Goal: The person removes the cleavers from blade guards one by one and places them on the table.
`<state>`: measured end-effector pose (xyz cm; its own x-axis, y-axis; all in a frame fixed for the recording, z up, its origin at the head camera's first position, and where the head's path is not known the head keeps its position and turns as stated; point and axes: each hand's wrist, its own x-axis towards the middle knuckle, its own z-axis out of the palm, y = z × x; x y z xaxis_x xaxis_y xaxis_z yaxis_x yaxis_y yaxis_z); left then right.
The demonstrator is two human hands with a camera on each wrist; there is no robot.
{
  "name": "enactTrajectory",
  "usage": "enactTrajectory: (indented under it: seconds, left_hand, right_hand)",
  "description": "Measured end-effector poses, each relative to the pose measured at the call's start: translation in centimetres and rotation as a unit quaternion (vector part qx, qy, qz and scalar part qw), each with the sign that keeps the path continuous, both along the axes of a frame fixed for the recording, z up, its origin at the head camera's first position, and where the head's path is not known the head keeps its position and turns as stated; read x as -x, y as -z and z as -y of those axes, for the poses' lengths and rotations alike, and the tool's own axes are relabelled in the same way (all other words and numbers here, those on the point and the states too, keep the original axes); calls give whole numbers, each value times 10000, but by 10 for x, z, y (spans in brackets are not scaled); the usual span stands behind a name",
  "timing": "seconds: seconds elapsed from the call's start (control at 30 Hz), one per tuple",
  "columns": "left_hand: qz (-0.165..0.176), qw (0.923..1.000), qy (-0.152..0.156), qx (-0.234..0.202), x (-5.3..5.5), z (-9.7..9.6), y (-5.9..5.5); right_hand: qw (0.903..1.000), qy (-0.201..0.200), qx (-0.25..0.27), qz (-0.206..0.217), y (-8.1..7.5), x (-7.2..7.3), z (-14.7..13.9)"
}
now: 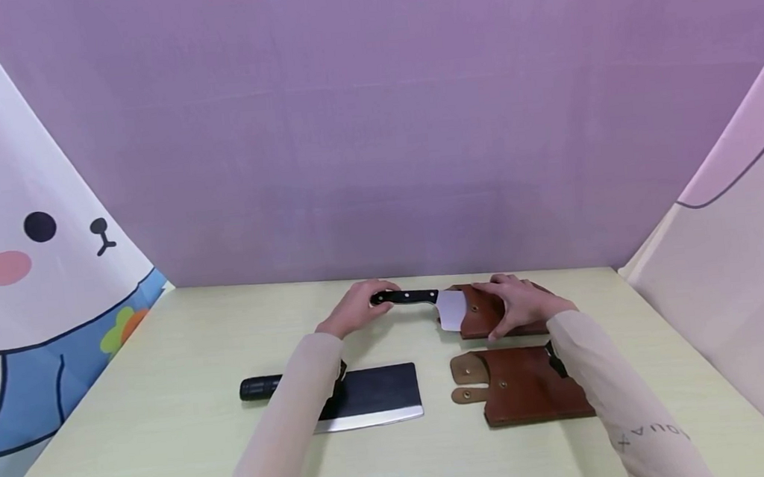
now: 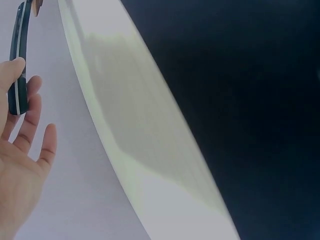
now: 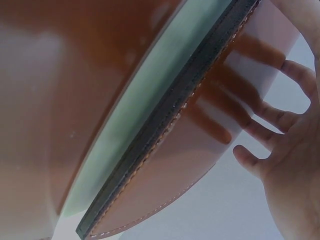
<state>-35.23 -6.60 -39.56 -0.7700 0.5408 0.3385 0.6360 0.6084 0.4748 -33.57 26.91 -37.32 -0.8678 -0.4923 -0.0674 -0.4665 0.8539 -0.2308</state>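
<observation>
In the head view, my left hand [image 1: 355, 308] pinches the end of a black riveted handle of a cleaver [image 1: 453, 309]. Part of its blade shows; the rest is hidden inside a brown leather sheath [image 1: 479, 324]. My right hand [image 1: 522, 304] spans that sheath, thumb at the near edge and fingers toward the far edge. The left wrist view shows thumb and fingers around the handle [image 2: 18, 95], the other fingers loose. In the right wrist view, the right hand's fingertips meet the sheath's surface [image 3: 165, 170], where they are mirrored.
Nearer on the pale table [image 1: 400, 469] lies a larger dark cleaver [image 1: 383, 392], partly under the left forearm. A second brown sheath [image 1: 529, 399] with its strap undone lies below the right forearm. A purple backdrop [image 1: 374, 134] rises behind the table.
</observation>
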Motion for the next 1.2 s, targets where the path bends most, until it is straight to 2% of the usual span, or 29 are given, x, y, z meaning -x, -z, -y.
enactTrajectory:
  seconds: [0.33, 0.7, 0.83, 1.2]
  left_hand:
    - [-57, 10000, 12, -43, 1, 6, 0]
    - [-44, 10000, 70, -49, 2, 15, 1]
    - [39, 10000, 50, -56, 3, 19, 0]
    - [8, 9998, 167, -103, 5, 26, 0]
  right_hand:
    - [10000, 33, 70, 27, 1, -2, -2]
    - [9998, -172, 31, -124, -1, -3, -5]
    - [9998, -146, 2, -154, -2, -4, -5]
    - [9998, -129, 97, -98, -2, -5, -9]
